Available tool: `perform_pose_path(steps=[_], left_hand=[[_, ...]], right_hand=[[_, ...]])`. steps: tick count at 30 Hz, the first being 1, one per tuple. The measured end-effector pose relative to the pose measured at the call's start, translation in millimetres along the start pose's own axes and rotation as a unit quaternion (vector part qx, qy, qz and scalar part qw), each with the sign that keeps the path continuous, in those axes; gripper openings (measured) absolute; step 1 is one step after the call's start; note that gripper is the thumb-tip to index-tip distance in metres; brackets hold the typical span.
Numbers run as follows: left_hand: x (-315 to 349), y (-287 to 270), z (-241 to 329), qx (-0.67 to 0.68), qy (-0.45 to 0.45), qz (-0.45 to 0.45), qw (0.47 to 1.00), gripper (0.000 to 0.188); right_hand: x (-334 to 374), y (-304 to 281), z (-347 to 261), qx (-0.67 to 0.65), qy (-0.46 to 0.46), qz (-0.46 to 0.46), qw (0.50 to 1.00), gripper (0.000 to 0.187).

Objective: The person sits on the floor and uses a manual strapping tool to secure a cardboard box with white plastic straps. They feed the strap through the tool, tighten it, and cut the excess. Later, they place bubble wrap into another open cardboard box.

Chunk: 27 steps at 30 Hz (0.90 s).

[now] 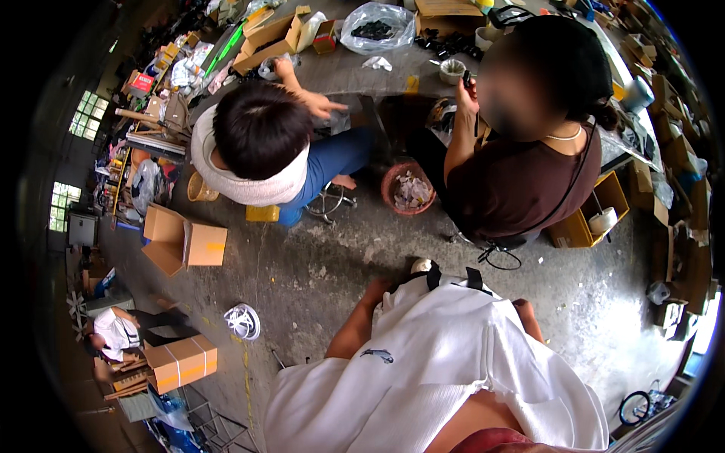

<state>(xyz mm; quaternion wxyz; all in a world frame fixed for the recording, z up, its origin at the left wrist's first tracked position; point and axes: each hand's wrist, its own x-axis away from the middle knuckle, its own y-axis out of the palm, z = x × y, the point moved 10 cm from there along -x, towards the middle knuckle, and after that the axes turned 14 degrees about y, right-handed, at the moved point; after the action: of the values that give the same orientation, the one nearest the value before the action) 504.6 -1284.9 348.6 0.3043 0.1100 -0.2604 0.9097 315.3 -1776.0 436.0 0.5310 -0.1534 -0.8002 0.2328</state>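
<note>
My left hand (377,288) hangs low beside my white shirt (430,332), close to my waist. On the other side, my right hand (522,306) is partly covered by the shirt's edge. The fingers of both hands are too hidden to read, and no held thing shows in either. Dark straps (474,279) lie at the shirt's front hem, between the hands. Ahead on the floor stands a reddish basket (390,198) with pale scraps in it. Neither hand touches it.
Two people sit at a long worktable (362,79); the right one holds a small dark object. On the table are a clear bag (377,16) of black parts and cartons. An open carton (204,243), a white fan (242,322) and a yellow bin (615,198) stand on the floor.
</note>
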Motion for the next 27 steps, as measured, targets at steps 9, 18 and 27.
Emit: perform_pose_path(steps=[9,18,27], left_hand=[[23,-13,-1,-0.002,-0.079,0.041,0.996,0.027],[35,-17,-4,0.063,-0.156,0.040,0.985,0.032],[13,-46,5,-0.048,-0.041,-0.009,0.998,0.040]], right_hand=[[-12,9,-3,-0.069,0.032,-0.054,0.996,0.018],[28,19,-20,-0.016,0.021,-0.038,0.999,0.016],[54,29,-17,-0.046,0.084,-0.008,0.995,0.019]])
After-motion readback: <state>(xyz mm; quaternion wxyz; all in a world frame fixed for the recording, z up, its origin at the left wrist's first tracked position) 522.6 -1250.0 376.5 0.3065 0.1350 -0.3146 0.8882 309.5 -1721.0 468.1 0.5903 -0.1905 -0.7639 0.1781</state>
